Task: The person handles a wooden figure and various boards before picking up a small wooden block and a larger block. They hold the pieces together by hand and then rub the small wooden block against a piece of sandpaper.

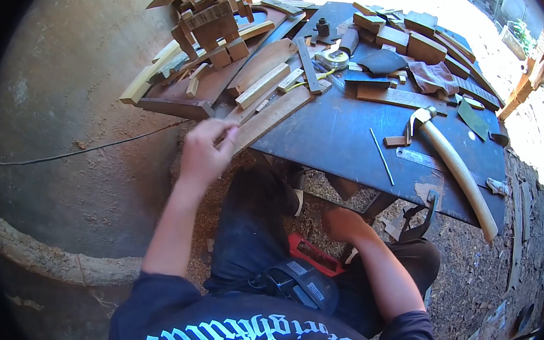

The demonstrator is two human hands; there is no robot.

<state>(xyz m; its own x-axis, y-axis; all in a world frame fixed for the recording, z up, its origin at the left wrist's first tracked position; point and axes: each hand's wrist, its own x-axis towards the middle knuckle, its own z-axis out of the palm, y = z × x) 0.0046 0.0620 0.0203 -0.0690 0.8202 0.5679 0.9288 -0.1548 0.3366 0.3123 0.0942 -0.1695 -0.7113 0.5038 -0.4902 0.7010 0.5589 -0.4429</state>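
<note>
My left hand (208, 148) is raised at the near left end of the table, beside the end of a long wooden strip (275, 115). Its thumb and forefinger come together in a pinch; whatever may be between them is too small to make out. My right hand (348, 225) hangs low in shadow between my knees, below the table's front edge, with its fingers hidden. Shorter wood pieces (263, 86) and a dark flat bar (308, 65) lie just beyond the strip. A hammer (455, 162) with a pale handle rests at the right, its handle end overhanging the edge.
On the blue-black table (321, 142) lie a thin rod (382, 156), a metal ruler (419, 157), a tape measure (332, 59), a cloth (433, 78) and several wood blocks (425, 48). A clamp (420, 219) grips the front edge. A red object (314, 256) sits by my lap.
</note>
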